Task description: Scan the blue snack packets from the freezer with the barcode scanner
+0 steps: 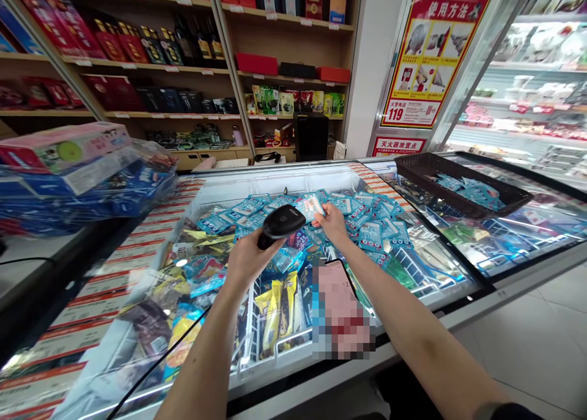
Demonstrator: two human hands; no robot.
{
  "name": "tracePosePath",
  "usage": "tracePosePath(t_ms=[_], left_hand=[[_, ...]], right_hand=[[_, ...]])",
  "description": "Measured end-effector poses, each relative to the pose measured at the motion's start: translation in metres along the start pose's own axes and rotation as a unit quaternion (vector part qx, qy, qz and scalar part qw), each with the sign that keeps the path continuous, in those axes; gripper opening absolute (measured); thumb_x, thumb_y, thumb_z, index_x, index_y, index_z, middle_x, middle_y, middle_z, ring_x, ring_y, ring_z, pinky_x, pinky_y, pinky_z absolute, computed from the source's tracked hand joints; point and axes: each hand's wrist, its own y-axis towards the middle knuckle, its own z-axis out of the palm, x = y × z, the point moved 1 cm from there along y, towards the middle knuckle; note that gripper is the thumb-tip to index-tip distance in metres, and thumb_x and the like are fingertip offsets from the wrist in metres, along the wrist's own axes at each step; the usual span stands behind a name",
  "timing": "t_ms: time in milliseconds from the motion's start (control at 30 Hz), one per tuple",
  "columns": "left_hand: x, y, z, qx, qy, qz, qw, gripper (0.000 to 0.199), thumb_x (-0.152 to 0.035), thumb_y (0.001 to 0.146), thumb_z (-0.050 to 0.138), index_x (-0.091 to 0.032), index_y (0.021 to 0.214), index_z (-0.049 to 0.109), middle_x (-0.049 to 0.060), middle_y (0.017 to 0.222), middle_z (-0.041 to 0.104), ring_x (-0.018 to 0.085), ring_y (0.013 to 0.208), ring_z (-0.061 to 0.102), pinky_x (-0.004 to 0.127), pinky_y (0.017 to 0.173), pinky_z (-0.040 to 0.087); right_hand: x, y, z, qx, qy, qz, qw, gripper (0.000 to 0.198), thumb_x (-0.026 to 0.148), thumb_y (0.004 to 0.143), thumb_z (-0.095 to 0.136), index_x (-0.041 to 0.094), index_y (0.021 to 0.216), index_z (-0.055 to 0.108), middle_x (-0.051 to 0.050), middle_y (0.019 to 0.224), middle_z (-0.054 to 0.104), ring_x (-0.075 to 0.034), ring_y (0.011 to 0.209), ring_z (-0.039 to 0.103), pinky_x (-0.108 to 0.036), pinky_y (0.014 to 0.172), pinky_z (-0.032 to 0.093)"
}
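My left hand [251, 258] is wrapped round a black barcode scanner [283, 221], its head tilted toward the right. A thin black cable [160, 359] runs from below that hand to the lower left. Between the fingers of my right hand [332, 224] is a small light-blue and white packet [309, 207], close to the scanner's front. Under both hands, many similar blue packets [370, 235] lie spread over the glass top of a chest freezer [215, 184]. Near my right forearm lies a phone [337, 285], its screen partly blurred out.
A dark brown basket [509, 197] holding several blue packets [477, 191] stands on the freezer at right. Plastic-wrapped boxes [105, 187] are stacked at left. Behind are wooden shelves [169, 70] of bottles and boxes; a lit display cooler [523, 102] stands at right.
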Motion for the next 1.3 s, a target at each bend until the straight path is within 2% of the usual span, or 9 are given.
tracePosePath(t_ms=[233,400,667,833,967,1100,1167,1300], left_hand=[[0.0,0.0,0.0,0.001,0.007,-0.009,1.0,0.055,-0.068,0.073,0.049,-0.021,0.095,0.068,0.005,0.077,0.07,0.024,0.072,0.063,0.026,0.054,0.033],[0.002,0.001,0.0,-0.011,0.006,-0.006,1.0,0.056,-0.07,0.072,0.049,-0.021,0.092,0.068,0.005,0.073,0.069,0.023,0.068,0.062,0.026,0.052,0.032],[0.004,0.001,-0.008,-0.017,-0.007,-0.039,0.999,0.054,-0.07,0.072,0.05,-0.023,0.093,0.067,0.004,0.072,0.07,0.024,0.07,0.063,0.026,0.054,0.034],[0.009,0.004,-0.011,-0.026,0.004,-0.057,0.998,0.055,-0.072,0.072,0.049,-0.023,0.091,0.067,0.005,0.067,0.069,0.025,0.07,0.063,0.027,0.055,0.035],[0.01,0.006,-0.01,-0.019,0.012,-0.055,0.998,0.058,-0.073,0.072,0.048,-0.023,0.094,0.067,0.005,0.069,0.069,0.025,0.07,0.063,0.027,0.055,0.035],[0.012,0.006,-0.009,-0.018,0.012,-0.057,0.998,0.058,-0.074,0.072,0.048,-0.023,0.094,0.067,0.005,0.068,0.068,0.025,0.07,0.063,0.027,0.056,0.035],[0.013,0.006,-0.01,-0.022,0.012,-0.059,0.998,0.058,-0.074,0.071,0.048,-0.023,0.091,0.067,0.005,0.067,0.068,0.024,0.07,0.062,0.027,0.056,0.035],[0.015,0.006,-0.01,-0.024,0.013,-0.065,0.998,0.059,-0.075,0.07,0.048,-0.023,0.09,0.067,0.005,0.069,0.068,0.024,0.07,0.062,0.027,0.057,0.035]], right_hand=[[0.002,-0.002,0.001,0.006,0.01,0.008,1.0,0.03,0.029,0.084,0.05,0.018,0.112,0.047,-0.005,0.097,0.066,-0.016,0.067,0.069,-0.029,0.064,0.056],[0.006,0.0,-0.003,-0.025,0.033,-0.003,0.999,0.035,0.029,0.083,0.051,0.017,0.116,0.044,-0.008,0.106,0.064,-0.015,0.066,0.069,-0.028,0.063,0.056],[0.014,0.005,-0.031,-0.115,-0.006,0.018,0.993,0.039,0.034,0.085,0.048,0.015,0.119,0.047,-0.007,0.087,0.066,-0.019,0.063,0.067,-0.031,0.059,0.054],[0.012,0.004,-0.045,-0.161,-0.08,-0.005,0.984,0.038,0.034,0.087,0.044,0.014,0.12,0.047,-0.008,0.087,0.065,-0.019,0.062,0.065,-0.031,0.058,0.052],[0.011,0.003,-0.05,-0.182,-0.195,-0.045,0.963,0.034,0.027,0.089,0.041,0.014,0.119,0.049,-0.007,0.084,0.064,-0.021,0.074,0.063,-0.033,0.073,0.049],[0.013,0.002,-0.051,-0.195,-0.304,-0.075,0.93,0.024,0.023,0.089,0.042,0.015,0.105,0.059,-0.01,0.094,0.063,-0.023,0.091,0.058,-0.035,0.086,0.044],[0.014,0.001,-0.05,-0.195,-0.329,-0.075,0.921,0.023,0.022,0.089,0.043,0.015,0.102,0.061,-0.012,0.098,0.06,-0.023,0.092,0.056,-0.034,0.086,0.043],[0.018,-0.002,-0.048,-0.192,-0.353,-0.07,0.913,0.025,0.025,0.09,0.046,0.014,0.107,0.061,-0.015,0.109,0.053,-0.021,0.088,0.055,-0.032,0.08,0.044]])
